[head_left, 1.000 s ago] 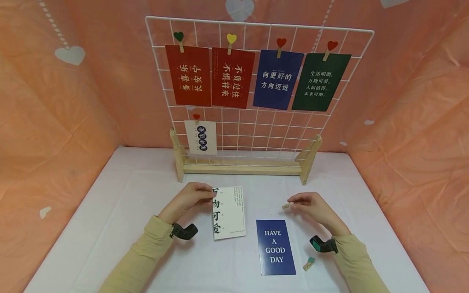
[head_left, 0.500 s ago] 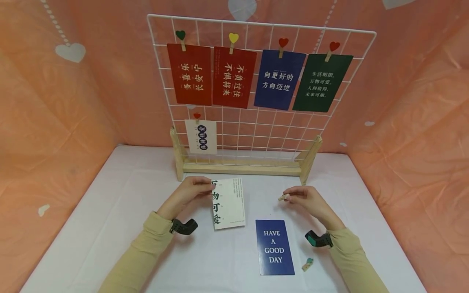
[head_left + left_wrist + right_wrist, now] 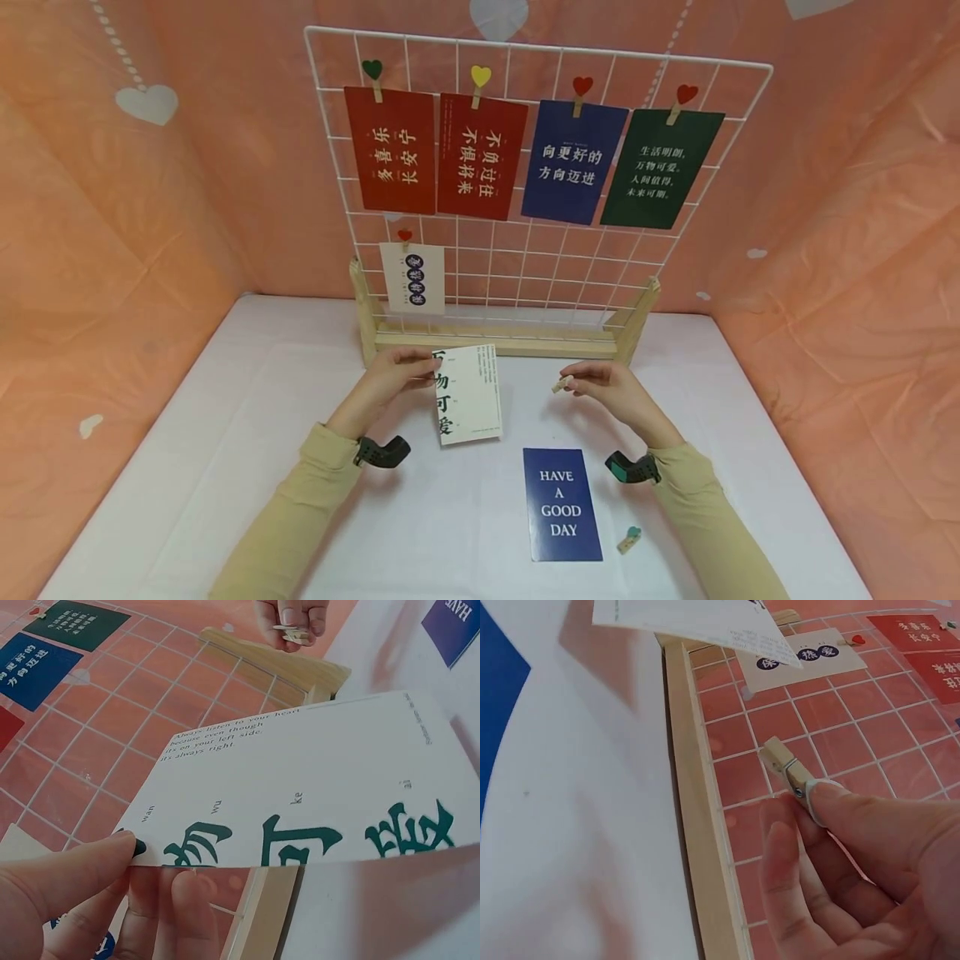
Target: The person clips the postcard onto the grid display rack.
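A white card [image 3: 474,396] with large dark green characters is pinched at its upper left edge by my left hand [image 3: 386,385]. In the left wrist view the thumb lies on the card's face [image 3: 247,780], with the fingers behind it. My right hand [image 3: 611,392] pinches a small wooden clothespin [image 3: 789,769] between thumb and fingers. Something pale and rounded on the clothespin shows under the thumb. Both hands are above the table, in front of the white wire grid rack [image 3: 525,287], and the card and clothespin are apart.
Two red cards [image 3: 390,150], a blue card [image 3: 575,162] and a green card [image 3: 663,169] hang along the rack's top on heart clothespins. A white card [image 3: 412,279] hangs lower left. On the table lie a blue "HAVE A GOOD DAY" card [image 3: 562,504] and a teal-heart clothespin [image 3: 629,540].
My left hand has carried the white card up toward the rack. The right hand, still pinching the clothespin, has moved forward and left, closer to the card.
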A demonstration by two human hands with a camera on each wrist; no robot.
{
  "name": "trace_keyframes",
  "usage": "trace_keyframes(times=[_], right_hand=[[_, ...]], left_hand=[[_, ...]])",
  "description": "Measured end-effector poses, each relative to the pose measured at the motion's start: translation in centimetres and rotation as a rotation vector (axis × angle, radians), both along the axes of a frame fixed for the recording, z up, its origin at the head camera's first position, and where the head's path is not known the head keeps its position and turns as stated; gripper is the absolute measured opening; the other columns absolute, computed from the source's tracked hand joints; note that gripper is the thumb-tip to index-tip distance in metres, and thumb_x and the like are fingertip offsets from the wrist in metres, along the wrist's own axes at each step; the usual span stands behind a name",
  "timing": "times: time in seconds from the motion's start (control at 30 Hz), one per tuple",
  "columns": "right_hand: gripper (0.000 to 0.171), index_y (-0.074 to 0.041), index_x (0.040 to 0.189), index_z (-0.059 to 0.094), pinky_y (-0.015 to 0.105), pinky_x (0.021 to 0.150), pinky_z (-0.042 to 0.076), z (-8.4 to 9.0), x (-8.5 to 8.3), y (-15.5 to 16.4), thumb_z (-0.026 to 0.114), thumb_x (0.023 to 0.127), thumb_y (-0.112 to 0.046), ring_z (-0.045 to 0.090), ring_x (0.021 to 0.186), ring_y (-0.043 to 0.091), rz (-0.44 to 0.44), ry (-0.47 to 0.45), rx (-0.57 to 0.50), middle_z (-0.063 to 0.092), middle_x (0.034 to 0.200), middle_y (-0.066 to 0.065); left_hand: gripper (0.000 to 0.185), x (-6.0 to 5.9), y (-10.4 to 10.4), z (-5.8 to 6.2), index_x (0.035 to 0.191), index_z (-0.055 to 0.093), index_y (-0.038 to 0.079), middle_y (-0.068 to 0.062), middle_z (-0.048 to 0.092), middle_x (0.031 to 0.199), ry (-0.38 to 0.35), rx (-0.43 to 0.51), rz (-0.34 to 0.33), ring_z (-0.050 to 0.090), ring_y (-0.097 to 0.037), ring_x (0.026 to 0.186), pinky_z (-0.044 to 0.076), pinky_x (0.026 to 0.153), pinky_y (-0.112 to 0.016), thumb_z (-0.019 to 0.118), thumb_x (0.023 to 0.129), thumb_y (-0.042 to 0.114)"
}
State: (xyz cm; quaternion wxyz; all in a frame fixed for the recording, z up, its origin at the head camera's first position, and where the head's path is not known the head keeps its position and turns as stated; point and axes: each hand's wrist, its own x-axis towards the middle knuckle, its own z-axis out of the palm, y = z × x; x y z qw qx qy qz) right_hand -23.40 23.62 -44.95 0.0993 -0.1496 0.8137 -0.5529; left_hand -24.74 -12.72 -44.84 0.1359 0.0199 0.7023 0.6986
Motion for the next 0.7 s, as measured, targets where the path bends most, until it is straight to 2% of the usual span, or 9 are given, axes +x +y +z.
trace_keyframes(times=[0.2,0.33,0.5,0.7], right_hand=[[0.026,0.002,0.115,0.066,0.051,0.089,0.049,0.8,-0.7,-0.9,0.064,0.093,-0.012,0.061,0.100,0.039,-0.004,0.013,0.012,0.067,0.111,0.016],[0.025,0.003,0.114,0.066,0.050,0.087,0.051,1.2,-1.3,-1.4,0.064,0.093,-0.010,0.061,0.099,0.041,0.006,0.033,0.001,0.068,0.106,0.015],[0.028,0.002,0.116,0.065,0.046,0.087,0.052,1.5,-1.9,-2.2,0.064,0.093,-0.014,0.063,0.098,0.032,-0.004,0.039,0.001,0.066,0.111,0.018],[0.028,0.000,0.117,0.066,0.043,0.087,0.052,1.3,-2.7,-3.5,0.063,0.094,-0.015,0.061,0.099,0.036,-0.012,0.037,-0.028,0.064,0.114,0.022]], left_hand=[[0.028,-0.4,0.3,0.1,0.111,0.060,-0.010,-0.011,0.064,0.098,-0.004,0.017,0.048,0.064,-0.015,0.081,0.055,0.083,-0.032,0.067,0.090,0.006],[0.028,-0.8,0.4,0.1,0.112,0.061,-0.008,-0.012,0.064,0.101,0.014,-0.002,0.052,0.064,-0.017,0.084,0.055,0.084,-0.033,0.068,0.090,0.009],[0.031,-1.6,0.7,0.6,0.113,0.061,-0.008,-0.013,0.063,0.102,0.055,0.004,0.051,0.063,-0.019,0.085,0.055,0.084,-0.033,0.068,0.090,0.010],[0.030,-2.2,1.3,1.2,0.112,0.062,-0.009,-0.013,0.064,0.100,0.065,0.009,0.059,0.063,-0.018,0.084,0.055,0.084,-0.033,0.068,0.089,0.008]])
